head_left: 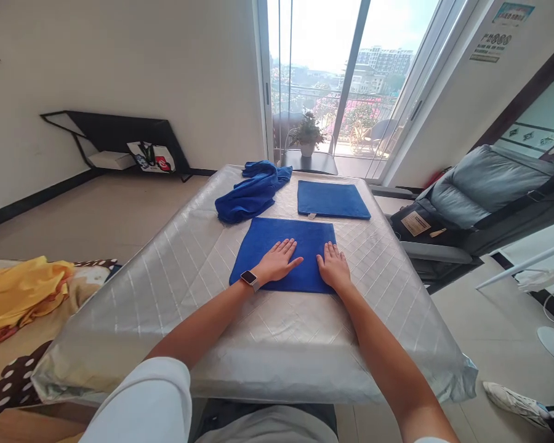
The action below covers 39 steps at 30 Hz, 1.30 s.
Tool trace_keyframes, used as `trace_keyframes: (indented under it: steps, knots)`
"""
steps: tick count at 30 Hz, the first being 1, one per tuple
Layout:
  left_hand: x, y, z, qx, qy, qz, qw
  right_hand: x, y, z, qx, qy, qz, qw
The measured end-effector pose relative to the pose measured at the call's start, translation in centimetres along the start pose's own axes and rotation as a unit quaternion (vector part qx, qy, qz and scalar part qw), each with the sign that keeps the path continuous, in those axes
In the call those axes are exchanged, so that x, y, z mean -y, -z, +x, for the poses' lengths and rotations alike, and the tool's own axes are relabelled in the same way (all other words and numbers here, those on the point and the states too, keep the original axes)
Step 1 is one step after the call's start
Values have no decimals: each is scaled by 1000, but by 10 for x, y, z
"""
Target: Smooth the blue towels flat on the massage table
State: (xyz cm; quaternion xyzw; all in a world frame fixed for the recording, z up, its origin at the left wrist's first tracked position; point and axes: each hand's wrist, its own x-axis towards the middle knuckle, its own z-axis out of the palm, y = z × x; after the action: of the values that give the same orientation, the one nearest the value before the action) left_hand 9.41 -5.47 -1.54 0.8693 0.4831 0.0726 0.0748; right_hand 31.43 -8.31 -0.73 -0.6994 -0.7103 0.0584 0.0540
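Observation:
A blue towel (277, 237) lies flat and folded on the silver-covered table (203, 307). My left hand (279, 259) rests palm down on it, fingers spread, with a watch on the wrist. My right hand (333, 266) presses flat on the towel's near right part. Farther back a second folded blue towel (332, 199) lies flat. A crumpled heap of blue towels (252, 192) sits at the far left of the table.
A grey massage chair (484, 197) stands to the right of the table. A potted plant (307, 134) stands by the glass balcony door. Yellow cloth (21, 292) lies on a patterned surface at the left. A shoe (512, 400) lies on the floor at the lower right.

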Motion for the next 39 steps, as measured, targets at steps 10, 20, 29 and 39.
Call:
trace_keyframes:
  steps: [10,20,29,39]
  knots:
    - [51,11,-87,-18,78,35,996,-2,0,2,5,1,-29,1000]
    - [44,18,-89,6,86,11,996,8,12,-29,-68,51,-97,992]
    - [42,21,-92,27,83,16,996,-1,-2,-87,15,-9,-56,998]
    - [48,20,-90,-59,83,47,994,0,-1,-84,32,-13,-37,999]
